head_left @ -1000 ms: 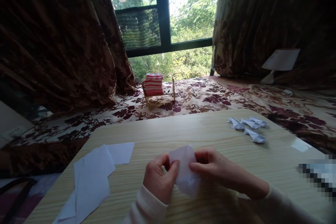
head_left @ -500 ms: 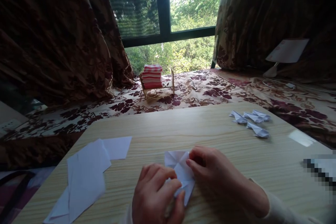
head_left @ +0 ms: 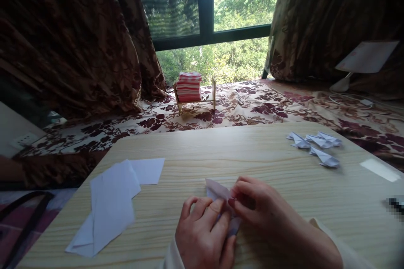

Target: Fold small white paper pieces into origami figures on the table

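Observation:
A small folded piece of white paper (head_left: 217, 191) lies on the light wooden table (head_left: 202, 155) near its front edge. My left hand (head_left: 203, 233) presses down on the paper's near part with its fingers curled over it. My right hand (head_left: 268, 216) pinches the paper's right side between thumb and fingertips. Most of the paper is hidden under both hands; only its upper corner shows.
Several loose white sheets (head_left: 112, 201) lie overlapped at the table's left. Three folded paper figures (head_left: 315, 147) sit at the far right. A small wooden rack with striped red-and-white cloths (head_left: 189, 88) stands on the floral bedspread beyond the table. A white lamp (head_left: 360, 61) stands at the right.
The paper went from held up between both hands to lying on the table. Both hands came down onto it and now press it into a narrower fold.

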### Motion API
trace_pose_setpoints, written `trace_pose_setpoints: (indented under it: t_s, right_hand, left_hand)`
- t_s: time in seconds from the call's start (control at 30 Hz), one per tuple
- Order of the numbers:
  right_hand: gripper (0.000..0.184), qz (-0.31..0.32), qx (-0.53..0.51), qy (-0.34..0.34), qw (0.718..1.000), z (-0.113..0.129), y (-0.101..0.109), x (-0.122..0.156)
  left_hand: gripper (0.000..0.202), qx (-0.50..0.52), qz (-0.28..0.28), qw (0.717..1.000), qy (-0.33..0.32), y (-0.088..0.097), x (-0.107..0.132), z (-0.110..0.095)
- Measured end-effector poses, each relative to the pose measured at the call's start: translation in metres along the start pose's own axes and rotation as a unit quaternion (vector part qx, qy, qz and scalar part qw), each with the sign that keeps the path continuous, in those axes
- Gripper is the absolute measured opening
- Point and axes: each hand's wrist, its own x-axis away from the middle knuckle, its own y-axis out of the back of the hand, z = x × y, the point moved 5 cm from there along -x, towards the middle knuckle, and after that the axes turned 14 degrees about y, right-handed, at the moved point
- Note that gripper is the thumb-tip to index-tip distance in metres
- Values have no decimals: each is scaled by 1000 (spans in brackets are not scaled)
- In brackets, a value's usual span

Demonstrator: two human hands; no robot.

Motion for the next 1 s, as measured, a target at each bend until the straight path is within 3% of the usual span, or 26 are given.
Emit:
trace_pose_setpoints:
  t_s: [0.2,0.37,0.53,0.77,0.9,1.0]
  right_hand:
    - [17,14,39,36,998,7,-2,0]
    - [17,10,58,33,998,8,-2,0]
    - [20,-3,50,30,998,5,0,1]
    - [23,-14,60,28,998,2,1,3]
    - [23,-16,86,37,995,5,2,4]
    - [23,-16,107,40,993,8,2,5]
  left_hand:
    - [25,17,2,1000,23,6,-2,-1]
    - [21,-33,-33,985,164,18,-15,23]
    - [11,-42,-7,970,238,8,-31,41]
    - [3,30,52,967,248,4,-33,39]
    - [4,99,34,948,300,7,-25,42]
    - [10,115,31,949,291,9,-22,37]
